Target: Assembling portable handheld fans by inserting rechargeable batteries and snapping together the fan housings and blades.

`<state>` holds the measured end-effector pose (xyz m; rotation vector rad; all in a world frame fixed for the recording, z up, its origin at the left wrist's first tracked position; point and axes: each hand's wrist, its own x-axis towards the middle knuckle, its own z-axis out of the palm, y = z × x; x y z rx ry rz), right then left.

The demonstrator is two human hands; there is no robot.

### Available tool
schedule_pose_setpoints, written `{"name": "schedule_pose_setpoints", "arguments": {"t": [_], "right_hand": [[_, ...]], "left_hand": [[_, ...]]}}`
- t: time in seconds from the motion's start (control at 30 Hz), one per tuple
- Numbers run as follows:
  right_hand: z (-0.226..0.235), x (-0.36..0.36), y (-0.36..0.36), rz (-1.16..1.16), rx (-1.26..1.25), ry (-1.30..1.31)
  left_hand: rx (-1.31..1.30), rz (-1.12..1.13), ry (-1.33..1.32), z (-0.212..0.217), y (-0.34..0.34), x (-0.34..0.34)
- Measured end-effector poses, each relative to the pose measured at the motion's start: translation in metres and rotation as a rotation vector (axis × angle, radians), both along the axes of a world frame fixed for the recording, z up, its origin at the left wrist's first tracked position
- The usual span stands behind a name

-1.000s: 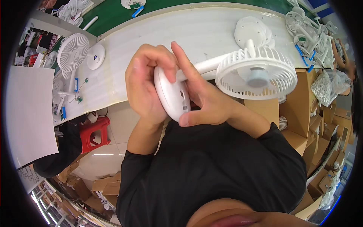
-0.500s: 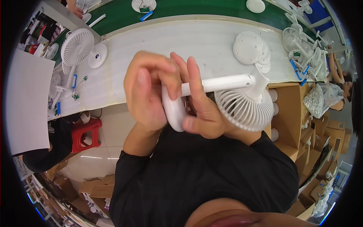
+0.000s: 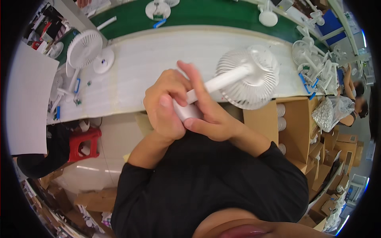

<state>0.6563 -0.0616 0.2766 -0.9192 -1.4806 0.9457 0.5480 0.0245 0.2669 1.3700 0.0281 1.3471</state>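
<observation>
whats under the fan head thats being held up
Under the blurred white fan head lie the white worktable and an open cardboard box. The fan's base is mostly covered by the left hand and right hand.

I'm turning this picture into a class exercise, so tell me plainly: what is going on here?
A person in a black top holds a small white desk fan in both bare hands above the edge of a white workbench. The left hand and right hand wrap around the fan's round base, and its stem and grille point away to the right. Another finished white fan stands on the bench to the left, a green conveyor belt runs behind, and cardboard boxes sit to the right.
</observation>
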Motion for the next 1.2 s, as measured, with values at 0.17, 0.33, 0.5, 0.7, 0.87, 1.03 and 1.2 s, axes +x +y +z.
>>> {"name": "schedule_pose_setpoints", "arguments": {"t": [0.17,0.33,0.5,0.7,0.87,1.03,1.2], "right_hand": [[-0.024,0.002,0.007,-0.091,-0.072,-0.306],[-0.068,0.036,0.044,-0.597,0.089,-0.389],[-0.077,0.125,0.146,-0.821,0.012,-0.567],[-0.082,0.24,0.208,-1.016,-0.124,-0.806],[-0.089,0.218,0.148,-0.963,-0.133,-0.488],[-0.092,0.149,0.063,-0.793,-0.264,-0.248],[-0.12,0.154,0.065,-0.794,-0.227,-0.038]], "left_hand": [[-0.558,-0.014,-0.137,-0.049,0.015,0.009],[-0.698,0.137,-0.079,-0.046,0.044,0.027],[-0.658,0.239,0.097,-0.064,0.059,0.003],[-0.774,0.031,0.294,-0.065,0.079,-0.007],[-0.652,0.031,0.426,-0.054,0.134,0.02],[-0.091,0.519,0.673,-0.083,0.276,0.092],[0.248,0.663,0.898,-0.126,0.385,0.109]]}}
